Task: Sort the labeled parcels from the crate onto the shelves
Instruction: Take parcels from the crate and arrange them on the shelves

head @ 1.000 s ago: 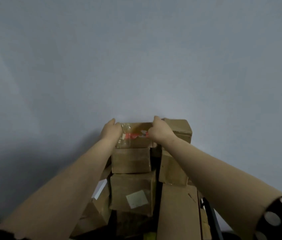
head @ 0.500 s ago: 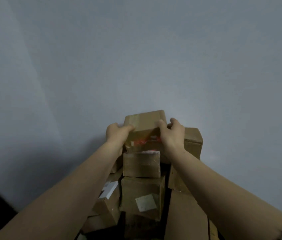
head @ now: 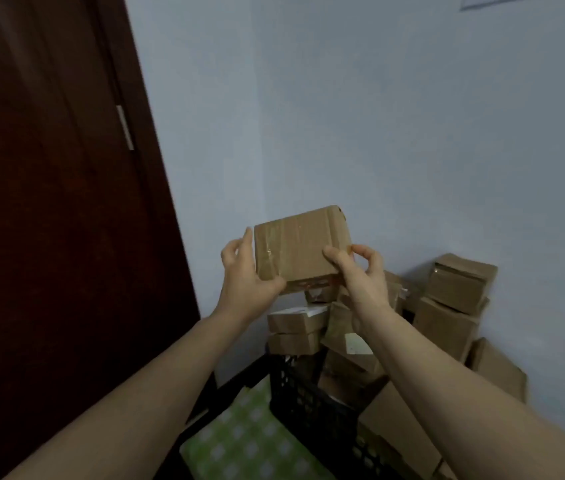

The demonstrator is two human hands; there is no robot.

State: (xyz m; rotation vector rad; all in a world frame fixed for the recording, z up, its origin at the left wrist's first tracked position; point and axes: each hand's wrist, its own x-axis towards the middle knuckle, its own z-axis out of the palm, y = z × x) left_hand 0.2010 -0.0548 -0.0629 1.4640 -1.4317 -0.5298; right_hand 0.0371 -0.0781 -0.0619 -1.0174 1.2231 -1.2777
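Standing right behind this person, you can see both bare hands clamped on one small cardboard parcel (head: 300, 247) that's held up in the air in front of a pale blue wall (head: 395, 116). Left hand (head: 243, 271) cups the lower left corner with the thumb underneath, right hand (head: 360, 271) pinches the lower right corner, thumb on the taped front face. It's tilted a bit, and there's some red print along its bottom edge, too blurry to read. Below it sits a messy pile of brown cardboard boxes (head: 447, 306) stacked against the wall, a couple with white labels. Closer in there's a black plastic crate (head: 309, 410) with a perforated side, and next to it something with a green checked pattern (head: 250, 441). Dark wooden door (head: 49, 202) fills the left side.
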